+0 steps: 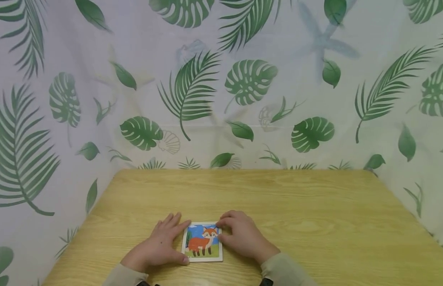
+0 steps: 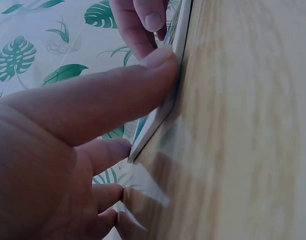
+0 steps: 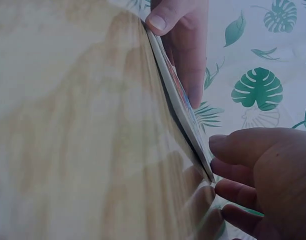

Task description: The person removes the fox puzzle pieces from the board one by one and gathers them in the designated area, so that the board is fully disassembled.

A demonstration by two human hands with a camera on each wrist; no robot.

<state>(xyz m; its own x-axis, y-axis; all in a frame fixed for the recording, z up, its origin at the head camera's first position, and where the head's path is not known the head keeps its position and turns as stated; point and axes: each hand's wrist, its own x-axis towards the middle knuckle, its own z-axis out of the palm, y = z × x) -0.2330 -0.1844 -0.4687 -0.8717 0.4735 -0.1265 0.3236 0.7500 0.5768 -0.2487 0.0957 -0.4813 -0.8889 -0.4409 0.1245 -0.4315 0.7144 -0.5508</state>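
Leaf-print cloth (image 1: 221, 101) is backing everything, white with green fronds; wood-grain counter (image 1: 314, 214) is running up to it, far corners rounded.

Head view: square fox picture board (image 1: 201, 243) is lying face-up on the counter, between both hands. Left hand (image 1: 160, 243) is bracketing its left side: fingers spread and fairly straight, thumb at lower corner, index at upper, nothing clenched. Right hand (image 1: 244, 235) is bending its fingers at the upper right corner; can't tell if they're actually gripping. Beige cuffs (image 1: 283, 270) are showing at both wrists.

Left wrist view: board edge is showing thin, pale and straight, thumb touching the rim. Looks stiff and light, probably wood or thick card.

Right wrist view: thumb is sitting close to the rim, contact unclear. Counter is mirroring the fingers, so it's glossy; board is probably sliding easily. I'd be holding it by opposite rims, sparing the printed face.
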